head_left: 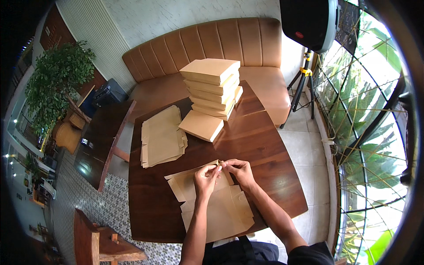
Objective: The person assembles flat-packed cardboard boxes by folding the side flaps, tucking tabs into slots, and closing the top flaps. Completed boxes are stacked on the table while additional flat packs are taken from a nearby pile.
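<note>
Left forearm (198, 225) and right forearm (276, 216) stand nearest the camera in the head view, entering at the lower edge and converging over the table (274, 168).

Status of work: boxes already formed make up a tall stack (210, 73) at the far side of the table, with a single closed box (202, 125) lying in front of it. One cardboard sheet (216, 210) is in hand, mostly flat, with its near panel and side flaps down; a folded-up part shows at its far right corner. Judged early in its folding. Flat sheets (162, 139) remain unfolded in a pile to the left, number not determinable.

Location of cardboard sheet: near side of the table, between and beneath the forearms.

Pose: left hand (205, 180) is bent inward, fingertips and thumb pinched together at the far right corner. Right hand (240, 171) meets it from the right, wrist angled inward, likewise pinching that corner. Fingertips nearly touch; the exact fold between them is hidden.
</note>
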Tool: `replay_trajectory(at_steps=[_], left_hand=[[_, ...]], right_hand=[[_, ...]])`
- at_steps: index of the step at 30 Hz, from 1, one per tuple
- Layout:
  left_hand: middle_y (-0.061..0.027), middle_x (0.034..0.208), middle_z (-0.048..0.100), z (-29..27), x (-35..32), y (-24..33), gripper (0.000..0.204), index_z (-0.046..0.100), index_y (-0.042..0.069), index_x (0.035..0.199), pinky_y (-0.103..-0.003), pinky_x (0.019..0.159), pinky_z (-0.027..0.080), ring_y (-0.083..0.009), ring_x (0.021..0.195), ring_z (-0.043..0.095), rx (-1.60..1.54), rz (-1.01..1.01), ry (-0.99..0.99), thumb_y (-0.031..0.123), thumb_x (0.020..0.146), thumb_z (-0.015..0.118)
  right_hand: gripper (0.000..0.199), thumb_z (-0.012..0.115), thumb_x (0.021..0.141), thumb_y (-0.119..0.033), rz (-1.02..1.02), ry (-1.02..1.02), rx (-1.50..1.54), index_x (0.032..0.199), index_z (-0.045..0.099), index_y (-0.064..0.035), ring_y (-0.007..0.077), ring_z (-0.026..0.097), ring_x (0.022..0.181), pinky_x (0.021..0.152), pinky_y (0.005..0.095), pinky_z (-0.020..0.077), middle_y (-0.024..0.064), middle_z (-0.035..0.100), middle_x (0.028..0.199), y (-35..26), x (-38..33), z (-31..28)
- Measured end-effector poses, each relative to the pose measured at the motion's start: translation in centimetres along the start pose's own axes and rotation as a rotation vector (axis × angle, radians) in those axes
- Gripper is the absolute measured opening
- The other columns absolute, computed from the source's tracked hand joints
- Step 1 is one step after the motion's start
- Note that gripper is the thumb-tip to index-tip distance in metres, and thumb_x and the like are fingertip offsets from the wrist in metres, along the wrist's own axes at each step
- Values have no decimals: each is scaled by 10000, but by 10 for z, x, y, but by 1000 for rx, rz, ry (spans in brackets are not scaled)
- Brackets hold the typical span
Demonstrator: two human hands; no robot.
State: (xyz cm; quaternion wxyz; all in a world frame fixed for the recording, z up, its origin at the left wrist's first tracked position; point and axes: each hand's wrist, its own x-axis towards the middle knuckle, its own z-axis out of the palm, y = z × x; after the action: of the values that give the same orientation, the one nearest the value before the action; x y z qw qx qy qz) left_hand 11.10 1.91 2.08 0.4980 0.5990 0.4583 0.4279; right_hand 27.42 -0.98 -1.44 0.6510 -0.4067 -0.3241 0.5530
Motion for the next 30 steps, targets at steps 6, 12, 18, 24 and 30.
replay_trajectory(at_steps=[6, 12, 18, 24, 30], left_hand=[[-75, 867, 760, 2, 0, -3, 193, 751, -23, 1023, -225, 513, 494, -104, 692, 694, 32, -14, 22, 163, 979, 774], [-64, 839, 745, 5, -2, -7, 201, 746, -25, 1016, -225, 510, 483, -98, 655, 663, -115, -10, 41, 166, 970, 789], [-84, 925, 754, 0, -4, -10, 218, 737, -22, 1050, -238, 561, 514, -119, 703, 687, -271, -45, -26, 193, 1025, 718], [-95, 968, 758, -1, -3, -19, 232, 724, -19, 1134, -258, 590, 529, -138, 724, 703, -307, -117, -23, 190, 1034, 704], [-90, 960, 753, 6, -3, -23, 238, 706, -29, 1157, -250, 575, 511, -134, 709, 695, -338, -150, 43, 143, 998, 749]], right_hand=[[99, 775, 945, -54, -91, 38, -85, 1018, 813, 0, 116, 686, 923, 865, 288, 541, 65, 778, 1014, 2, -1, 3], [99, 783, 946, -72, -111, -8, -102, 1013, 821, -10, 134, 683, 927, 870, 300, 539, 69, 768, 995, -5, -1, 3], [86, 784, 947, -81, -36, -54, -36, 998, 824, -24, 134, 677, 926, 871, 300, 533, 59, 765, 997, -7, 1, 0], [78, 789, 942, -81, -68, -41, -117, 984, 822, -25, 125, 675, 914, 862, 288, 528, 52, 767, 980, -3, 2, 1], [79, 797, 936, -89, -97, 30, -186, 974, 820, -23, 125, 673, 926, 873, 295, 523, 59, 761, 983, 0, 2, 3]])
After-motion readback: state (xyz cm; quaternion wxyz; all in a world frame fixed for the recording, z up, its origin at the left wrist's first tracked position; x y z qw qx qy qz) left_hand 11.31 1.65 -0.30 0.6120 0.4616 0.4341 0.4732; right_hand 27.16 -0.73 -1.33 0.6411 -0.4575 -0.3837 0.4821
